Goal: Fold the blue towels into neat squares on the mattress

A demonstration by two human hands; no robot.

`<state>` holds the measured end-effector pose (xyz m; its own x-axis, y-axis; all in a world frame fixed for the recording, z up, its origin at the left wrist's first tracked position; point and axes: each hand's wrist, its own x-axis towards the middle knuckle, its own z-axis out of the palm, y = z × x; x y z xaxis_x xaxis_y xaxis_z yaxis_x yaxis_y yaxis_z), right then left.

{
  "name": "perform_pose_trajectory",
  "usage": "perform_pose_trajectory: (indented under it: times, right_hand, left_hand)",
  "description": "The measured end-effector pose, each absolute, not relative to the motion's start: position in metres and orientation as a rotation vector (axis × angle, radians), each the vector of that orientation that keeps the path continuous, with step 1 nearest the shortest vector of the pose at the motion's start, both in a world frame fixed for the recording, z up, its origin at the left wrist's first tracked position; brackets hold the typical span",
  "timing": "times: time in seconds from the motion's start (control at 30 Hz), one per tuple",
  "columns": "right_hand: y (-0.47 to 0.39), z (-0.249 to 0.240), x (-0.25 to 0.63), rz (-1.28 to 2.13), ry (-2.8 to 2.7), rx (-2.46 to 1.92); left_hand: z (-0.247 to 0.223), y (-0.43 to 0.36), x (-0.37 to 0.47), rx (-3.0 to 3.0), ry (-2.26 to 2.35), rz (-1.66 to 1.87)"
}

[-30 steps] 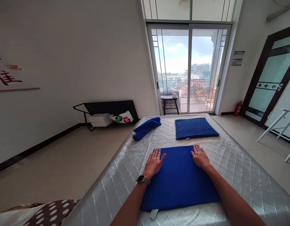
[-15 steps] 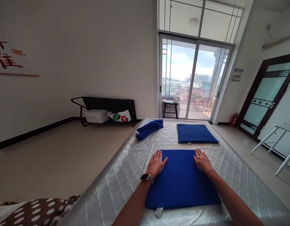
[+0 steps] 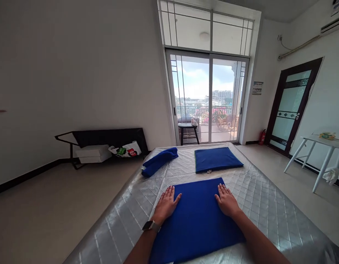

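A blue rectangular folded cloth (image 3: 198, 223) lies flat on the silver quilted mattress (image 3: 125, 212) in front of me. My left hand (image 3: 166, 203) rests open along its left edge, near the far corner, with a watch (image 3: 150, 225) on that wrist. Open as well, my right hand (image 3: 226, 201) lies on the far right part of the same cloth. Farther back on the right is another flat blue cloth (image 3: 217, 160) with a small tag at its near edge. A rumpled blue cloth (image 3: 159, 161) lies at the mattress's far left.
A black bench-like frame (image 3: 109, 137) with white boxes (image 3: 92, 153) stands along the left wall. Sliding glass doors (image 3: 206, 99) are beyond the mattress. On the right are a white table (image 3: 323, 141), a fire extinguisher (image 3: 262, 137) and a brown-framed door (image 3: 291, 110).
The view has turned to the right, so the room appears shifted left. My right hand has moved inward over the cloth from its edge; both hands stay flat.
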<state>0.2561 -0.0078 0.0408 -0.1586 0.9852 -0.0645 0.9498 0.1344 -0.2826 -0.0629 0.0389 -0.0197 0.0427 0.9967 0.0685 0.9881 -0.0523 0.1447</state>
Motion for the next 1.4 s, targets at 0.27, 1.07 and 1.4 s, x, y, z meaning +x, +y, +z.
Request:
perform_pose_trajectory:
  times: [0.27,1.07,1.4]
  right_hand:
    - [-0.008,0.040,0.253,0.457,-2.222,-1.919]
    - [-0.004,0.030,0.255,0.391,-2.239,-1.891]
    - [-0.002,0.029,0.258,0.301,-2.256,-1.921]
  left_hand:
    - [0.005,0.033,-0.035,2.257,2.011,0.345]
    - [-0.014,-0.016,-0.025,2.545,1.868,0.182]
    - [-0.023,-0.022,-0.074,2.281,2.090,0.252]
